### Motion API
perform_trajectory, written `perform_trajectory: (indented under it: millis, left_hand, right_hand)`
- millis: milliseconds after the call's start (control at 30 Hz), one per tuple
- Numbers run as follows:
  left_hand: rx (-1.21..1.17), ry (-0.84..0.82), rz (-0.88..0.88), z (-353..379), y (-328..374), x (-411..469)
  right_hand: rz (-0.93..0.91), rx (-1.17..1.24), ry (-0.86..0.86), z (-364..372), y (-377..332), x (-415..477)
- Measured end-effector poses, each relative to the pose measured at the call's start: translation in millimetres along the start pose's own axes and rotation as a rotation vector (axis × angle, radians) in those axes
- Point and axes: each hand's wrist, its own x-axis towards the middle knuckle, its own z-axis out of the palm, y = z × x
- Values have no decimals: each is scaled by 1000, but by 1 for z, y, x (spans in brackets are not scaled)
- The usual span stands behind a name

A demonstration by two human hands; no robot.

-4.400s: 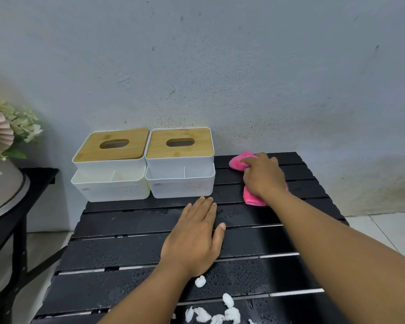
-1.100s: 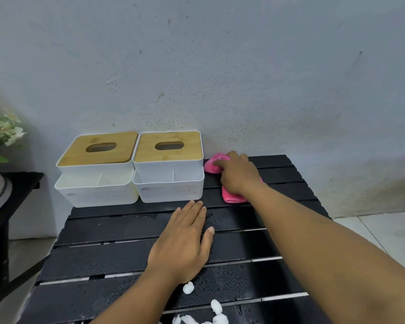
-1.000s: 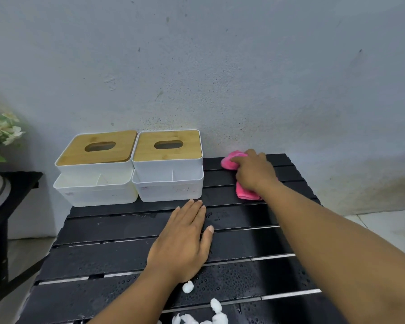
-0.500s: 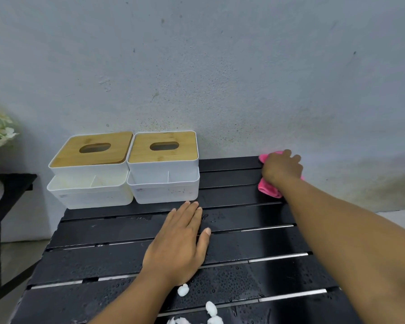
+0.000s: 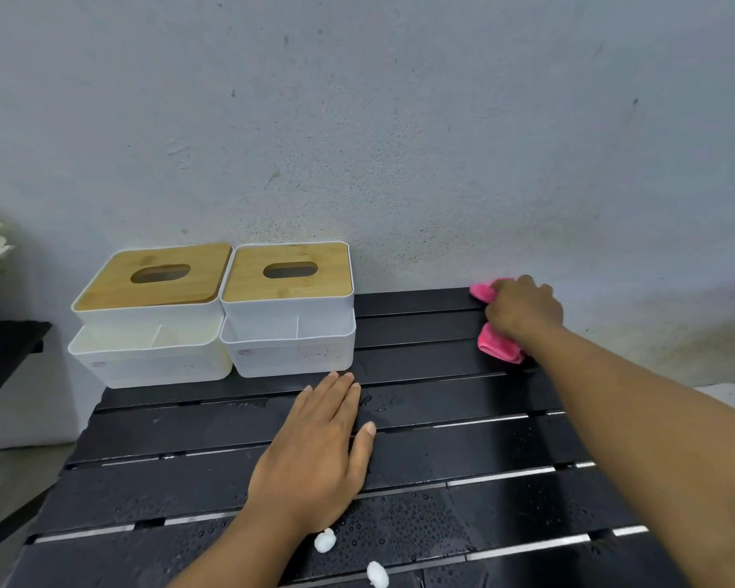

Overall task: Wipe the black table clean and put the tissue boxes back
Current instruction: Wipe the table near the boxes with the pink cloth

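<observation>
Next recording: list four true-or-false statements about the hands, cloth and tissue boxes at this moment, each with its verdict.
1. The right hand holds the pink cloth at the black table's far right corner. True.
2. The left hand is lifting a tissue box. False: it lies flat on the black table, holding nothing.
3. The two tissue boxes sit side by side by the wall. True.
4. The black table is dry at its near end. False: water droplets cover it there.

Left grip (image 5: 315,456), right grip (image 5: 522,309), forearms (image 5: 654,439): all bare.
</observation>
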Motion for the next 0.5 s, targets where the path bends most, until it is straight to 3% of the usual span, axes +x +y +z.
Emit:
perform_trajectory:
  millis: [133, 500]
  left_hand:
    - [7, 0, 9, -1, 1, 0]
    - [25, 5, 4, 0, 2, 0]
  right_hand:
    - [32, -48, -9, 1, -15, -2]
    - [-261, -137, -51, 14, -134, -44]
